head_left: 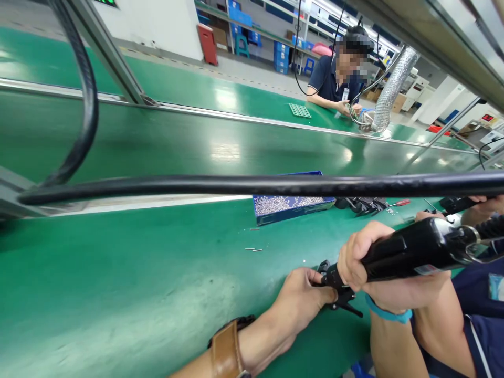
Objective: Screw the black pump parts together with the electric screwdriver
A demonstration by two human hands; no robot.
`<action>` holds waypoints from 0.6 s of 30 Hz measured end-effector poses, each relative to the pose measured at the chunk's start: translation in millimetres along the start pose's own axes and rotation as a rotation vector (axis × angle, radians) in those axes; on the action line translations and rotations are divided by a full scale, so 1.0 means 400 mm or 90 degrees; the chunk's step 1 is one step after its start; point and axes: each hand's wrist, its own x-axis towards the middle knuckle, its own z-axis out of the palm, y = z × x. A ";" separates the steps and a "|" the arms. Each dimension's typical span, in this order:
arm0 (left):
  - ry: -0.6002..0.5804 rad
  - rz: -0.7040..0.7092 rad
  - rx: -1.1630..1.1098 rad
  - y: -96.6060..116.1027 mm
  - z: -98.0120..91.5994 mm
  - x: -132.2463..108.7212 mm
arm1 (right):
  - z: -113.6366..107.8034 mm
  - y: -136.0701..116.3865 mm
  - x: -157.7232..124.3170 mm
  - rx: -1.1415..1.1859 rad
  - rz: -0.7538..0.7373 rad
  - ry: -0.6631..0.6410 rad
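Observation:
My left hand [301, 298], with a brown watch strap [227, 349] at its wrist, pinches a small black part [347, 303] against the green bench. Wrapped round a black electric screwdriver [413, 251] is my right hand [354, 260], with a turquoise band below it. The driver lies nearly level, its nose pointing left and meeting the black part close to my left fingertips. My fingers hide much of the part and the driver's tip. A tiny ring [304, 261] and several thin metal pins [250, 249] lie on the bench beyond my left hand.
A blue bin [293, 216] of small metal pieces stands ahead, with black parts [364, 206] and a red-handled tool [401, 202] beside it. A thick black cable [197, 186] crosses the view. At right a neighbour's hand [478, 212] shows; another person [334, 79] sits across.

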 end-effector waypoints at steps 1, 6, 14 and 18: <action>0.006 0.004 -0.006 -0.001 -0.001 0.000 | 0.005 0.001 0.003 0.008 -0.020 -0.009; -0.021 0.015 -0.011 -0.019 -0.001 0.014 | 0.019 0.000 0.010 0.025 -0.040 -0.024; -0.005 0.004 -0.008 -0.033 0.004 0.022 | 0.010 0.003 0.004 0.005 -0.033 -0.016; -0.010 0.009 -0.015 -0.031 0.006 0.020 | 0.006 0.005 0.004 -0.026 -0.049 -0.023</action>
